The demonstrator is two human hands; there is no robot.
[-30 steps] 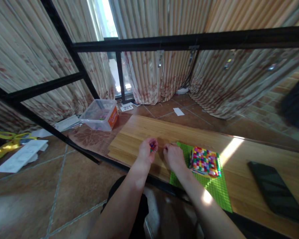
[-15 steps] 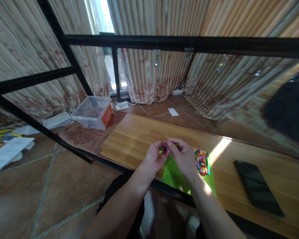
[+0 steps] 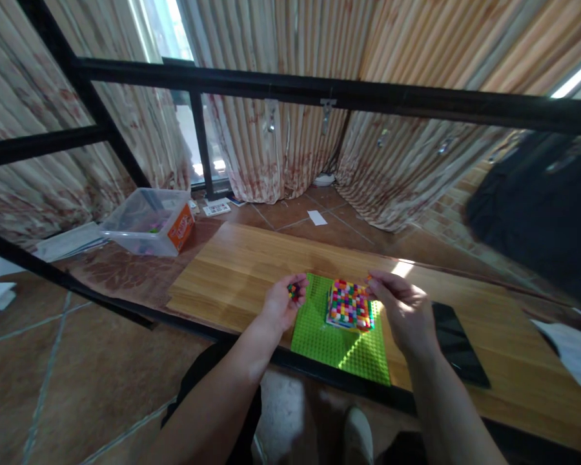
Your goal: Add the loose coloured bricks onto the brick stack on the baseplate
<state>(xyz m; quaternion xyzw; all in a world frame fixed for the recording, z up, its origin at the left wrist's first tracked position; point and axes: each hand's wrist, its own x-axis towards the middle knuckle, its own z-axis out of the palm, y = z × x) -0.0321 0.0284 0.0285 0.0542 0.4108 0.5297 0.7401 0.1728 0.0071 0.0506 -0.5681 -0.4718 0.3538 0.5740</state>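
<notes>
My left hand (image 3: 281,300) is cupped palm up around several small toy bricks (image 3: 294,291) in mixed colours, just left of the green baseplate (image 3: 314,336). A block built of many coloured bricks (image 3: 349,305) stands on the baseplate, its top a patchwork of red, white, yellow, green and purple. My right hand (image 3: 401,303) hovers at the right edge of that block. Between its thumb and finger it pinches a small orange brick (image 3: 368,278), partly hidden by the fingertips.
The wooden board (image 3: 232,271) carries the baseplate and a dark phone-like slab (image 3: 458,345) on the right. A clear plastic bin (image 3: 145,223) with an orange label stands beyond the left end. Black metal bars (image 3: 252,87) cross in front of the curtains. Papers (image 3: 574,349) lie far right.
My hands, together over the baseplate before, have moved apart. The right one has gone to the right side of the brick block with a small brick. The whole view has turned rightward.
</notes>
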